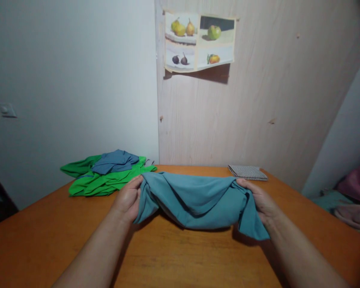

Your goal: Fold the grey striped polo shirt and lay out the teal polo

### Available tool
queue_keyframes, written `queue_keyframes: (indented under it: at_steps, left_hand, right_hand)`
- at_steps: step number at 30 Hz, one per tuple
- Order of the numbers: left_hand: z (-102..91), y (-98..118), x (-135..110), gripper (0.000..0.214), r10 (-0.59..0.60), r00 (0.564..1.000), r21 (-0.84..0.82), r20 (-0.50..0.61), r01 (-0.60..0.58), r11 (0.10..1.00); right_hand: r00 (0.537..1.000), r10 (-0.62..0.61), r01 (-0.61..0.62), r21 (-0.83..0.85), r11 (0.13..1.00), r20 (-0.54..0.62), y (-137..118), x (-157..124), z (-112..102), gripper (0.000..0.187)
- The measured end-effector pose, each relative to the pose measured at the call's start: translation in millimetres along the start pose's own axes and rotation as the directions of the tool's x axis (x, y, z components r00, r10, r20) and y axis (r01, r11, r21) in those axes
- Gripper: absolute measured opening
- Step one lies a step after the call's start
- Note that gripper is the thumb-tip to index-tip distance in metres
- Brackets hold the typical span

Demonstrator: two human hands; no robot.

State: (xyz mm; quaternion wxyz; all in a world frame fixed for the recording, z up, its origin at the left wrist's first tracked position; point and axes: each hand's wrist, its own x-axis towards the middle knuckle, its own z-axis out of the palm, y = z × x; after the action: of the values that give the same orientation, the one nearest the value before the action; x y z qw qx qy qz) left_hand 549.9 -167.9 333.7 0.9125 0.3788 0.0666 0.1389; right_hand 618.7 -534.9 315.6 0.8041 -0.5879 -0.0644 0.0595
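A teal piece of fabric [195, 200], which looks like a garment, is stretched between my two hands above the table. My left hand [129, 200] grips its left end, thumb on top near the upper corner. At the other end, my right hand [259, 200] pinches the upper right corner, and a loose flap hangs down beside the wrist. The cloth sags in folds across the middle. Its exact kind cannot be made out, and most of my fingers are hidden behind it.
An orange-brown wooden table [180, 260] spreads below. Bright green clothes [108, 184] lie heaped at the back left with a blue-grey cloth [115, 162] on top. A folded checked cloth [248, 173] rests at the back right. Behind stands a wall with a fruit picture [199, 42].
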Motion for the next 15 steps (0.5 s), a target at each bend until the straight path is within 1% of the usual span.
queue_keyframes:
  at_steps: [2, 3, 5, 7, 9, 11, 12, 13, 14, 15]
  left_hand:
    - [-2.6, -3, 3, 0.014, 0.015, 1.000, 0.010, -0.013, -0.015, 1.000]
    - [-2.9, -4, 4, 0.012, 0.027, 0.999, 0.022, -0.020, -0.027, 0.999]
    - [-0.4, -5, 2, 0.009, 0.076, 0.997, 0.052, -0.028, -0.074, 0.996]
    - [6.1, -8, -6, 0.008, 0.113, 0.994, 0.089, 0.014, -0.113, 0.990]
    - [15.7, -16, -19, 0.009, 0.075, 0.989, 0.132, 0.130, -0.092, 0.987]
    - [25.8, -27, -35, 0.017, -0.020, 0.962, 0.182, 0.272, -0.031, 0.983]
    - [30.2, -34, -44, 0.021, -0.075, 0.940, 0.214, 0.331, 0.003, 0.977]
    - [33.9, -39, -52, 0.024, -0.133, 0.914, 0.255, 0.384, 0.034, 0.966]
    - [36.7, -44, -59, 0.027, -0.193, 0.879, 0.292, 0.436, 0.065, 0.954]
    - [38.5, -47, -64, 0.029, -0.248, 0.845, 0.330, 0.474, 0.090, 0.940]
  right_hand:
    - [0.997, 0.079, -0.078, 0.062, 0.995, -0.009, 1, 1, 1, 0.019]
    - [0.996, 0.093, -0.092, 0.087, 0.992, -0.011, 0, 1, 2, 0.019]
    - [0.999, 0.046, -0.045, 0.092, 0.995, -0.014, 0, 0, 6, 0.024]
    - [1.000, -0.023, 0.023, -0.008, 1.000, 0.015, 0, -5, 14, 0.038]
    - [0.992, -0.055, 0.079, -0.221, 0.972, 0.114, 2, -15, 25, 0.063]
    - [0.961, -0.065, 0.183, -0.444, 0.877, 0.269, 7, -29, 42, 0.087]
    - [0.932, -0.079, 0.264, -0.513, 0.817, 0.354, 10, -36, 51, 0.095]
    - [0.899, -0.107, 0.349, -0.546, 0.761, 0.425, 14, -43, 60, 0.097]
    - [0.863, -0.125, 0.421, -0.561, 0.713, 0.489, 18, -49, 68, 0.091]
    - [0.833, -0.126, 0.470, -0.569, 0.675, 0.539, 21, -53, 76, 0.073]
